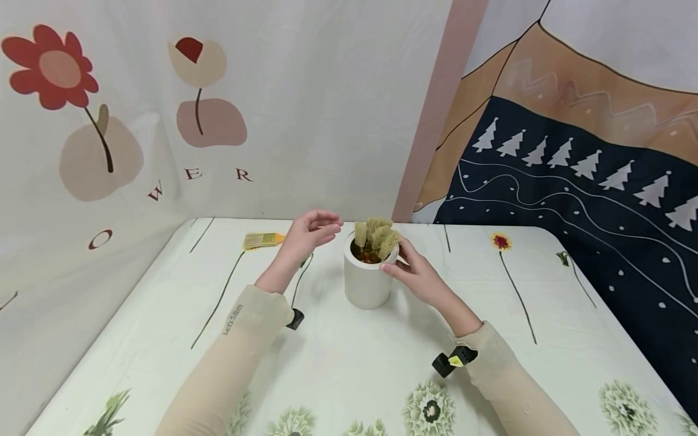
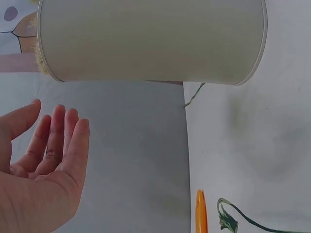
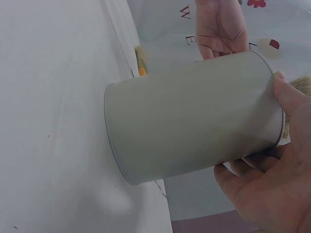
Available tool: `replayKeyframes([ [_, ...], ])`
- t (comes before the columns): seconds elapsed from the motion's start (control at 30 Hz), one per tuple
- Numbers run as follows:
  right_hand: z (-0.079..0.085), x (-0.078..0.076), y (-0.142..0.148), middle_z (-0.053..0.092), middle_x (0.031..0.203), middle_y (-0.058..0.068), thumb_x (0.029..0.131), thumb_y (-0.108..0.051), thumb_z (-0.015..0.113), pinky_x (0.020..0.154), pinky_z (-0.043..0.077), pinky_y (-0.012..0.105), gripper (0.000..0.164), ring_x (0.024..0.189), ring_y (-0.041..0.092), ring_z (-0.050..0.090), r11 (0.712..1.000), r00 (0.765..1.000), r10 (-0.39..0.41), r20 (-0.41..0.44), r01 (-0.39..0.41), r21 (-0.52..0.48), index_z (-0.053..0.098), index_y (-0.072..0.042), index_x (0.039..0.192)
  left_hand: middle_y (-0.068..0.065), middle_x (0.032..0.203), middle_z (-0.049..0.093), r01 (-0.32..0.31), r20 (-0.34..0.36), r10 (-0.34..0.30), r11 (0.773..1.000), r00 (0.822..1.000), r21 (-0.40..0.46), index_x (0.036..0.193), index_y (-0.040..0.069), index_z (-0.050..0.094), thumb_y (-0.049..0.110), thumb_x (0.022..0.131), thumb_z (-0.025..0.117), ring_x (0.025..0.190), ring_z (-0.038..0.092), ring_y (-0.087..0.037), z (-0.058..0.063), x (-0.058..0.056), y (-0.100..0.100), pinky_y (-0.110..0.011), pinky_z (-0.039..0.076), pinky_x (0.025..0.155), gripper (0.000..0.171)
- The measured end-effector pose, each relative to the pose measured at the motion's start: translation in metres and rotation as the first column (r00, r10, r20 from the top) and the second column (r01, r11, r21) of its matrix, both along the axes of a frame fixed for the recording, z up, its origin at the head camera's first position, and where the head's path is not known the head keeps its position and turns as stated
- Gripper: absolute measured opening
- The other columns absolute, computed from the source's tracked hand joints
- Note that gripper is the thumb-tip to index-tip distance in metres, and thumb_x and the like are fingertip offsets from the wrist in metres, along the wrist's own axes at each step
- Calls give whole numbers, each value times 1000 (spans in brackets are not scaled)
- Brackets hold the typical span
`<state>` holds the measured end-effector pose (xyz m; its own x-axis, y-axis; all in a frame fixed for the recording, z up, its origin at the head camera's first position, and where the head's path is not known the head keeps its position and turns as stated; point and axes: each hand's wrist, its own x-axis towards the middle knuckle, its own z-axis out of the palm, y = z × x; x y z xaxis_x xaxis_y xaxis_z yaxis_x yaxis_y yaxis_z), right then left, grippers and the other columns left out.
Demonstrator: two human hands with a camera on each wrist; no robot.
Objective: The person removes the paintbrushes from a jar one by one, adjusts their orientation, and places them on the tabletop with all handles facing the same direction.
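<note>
A white cylindrical container (image 1: pixel 368 284) stands upright near the far side of the table, in front of me. Several brushes (image 1: pixel 375 233) poke out of its top with their tan bristles upward; their handles are hidden inside. My right hand (image 1: pixel 417 269) grips the container at its upper right, thumb near the rim and fingers around the far side, as the right wrist view of the hand (image 3: pixel 272 179) also shows. To the left of the container, my left hand (image 1: pixel 311 230) is held up with fingers loosely extended and nothing in it. Behind my left hand lies a paintbrush (image 1: pixel 262 240) with an orange handle.
The white tablecloth (image 1: pixel 338 369) carries printed flowers and stems. Behind the table hangs a pale cloth (image 1: pixel 327 121) with flower prints, and at the right a dark one (image 1: pixel 545 181) with white trees.
</note>
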<state>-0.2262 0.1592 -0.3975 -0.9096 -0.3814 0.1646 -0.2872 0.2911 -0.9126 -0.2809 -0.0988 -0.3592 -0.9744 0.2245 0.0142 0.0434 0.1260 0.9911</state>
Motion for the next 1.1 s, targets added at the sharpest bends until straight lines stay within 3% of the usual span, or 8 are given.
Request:
replayKeyframes([
  [0.2, 0, -1, 0, 21, 166, 12, 102, -24, 58, 123, 28, 50, 71, 154, 30, 20, 1000, 1000, -2, 0, 2, 2, 17, -18, 159, -19, 132, 63, 49, -66, -50, 999, 997, -17, 132, 1, 57, 12, 97, 65, 125, 60, -29, 3, 0, 6, -36, 52, 107, 37],
  [0.5, 0, 0, 0, 21, 166, 12, 102, -23, 59, 122, 28, 50, 71, 154, 29, 20, 1000, 1000, -2, -4, 2, -6, 18, -18, 159, -17, 135, 63, 107, -164, -126, 987, 978, -118, 132, 3, 58, 11, 98, 63, 127, 60, -30, 6, 3, 14, -41, 48, 111, 36],
  [0.87, -1, -1, 0, 21, 166, 11, 102, -23, 58, 122, 28, 51, 70, 155, 29, 19, 1000, 1000, 9, -4, -9, -11, 17, -18, 159, -11, 139, 60, 170, -190, -206, 967, 960, -188, 135, 8, 57, 12, 97, 65, 132, 56, -27, 7, 4, 21, -45, 48, 111, 39],
  [1.1, 0, 0, 0, 20, 166, 11, 102, -24, 58, 122, 28, 51, 71, 155, 30, 19, 1000, 1000, 2, -2, -2, 0, 17, -18, 160, -10, 137, 62, 161, -196, -203, 965, 960, -208, 133, 7, 60, 11, 96, 67, 128, 59, -27, 6, 4, 22, -44, 51, 108, 38],
])
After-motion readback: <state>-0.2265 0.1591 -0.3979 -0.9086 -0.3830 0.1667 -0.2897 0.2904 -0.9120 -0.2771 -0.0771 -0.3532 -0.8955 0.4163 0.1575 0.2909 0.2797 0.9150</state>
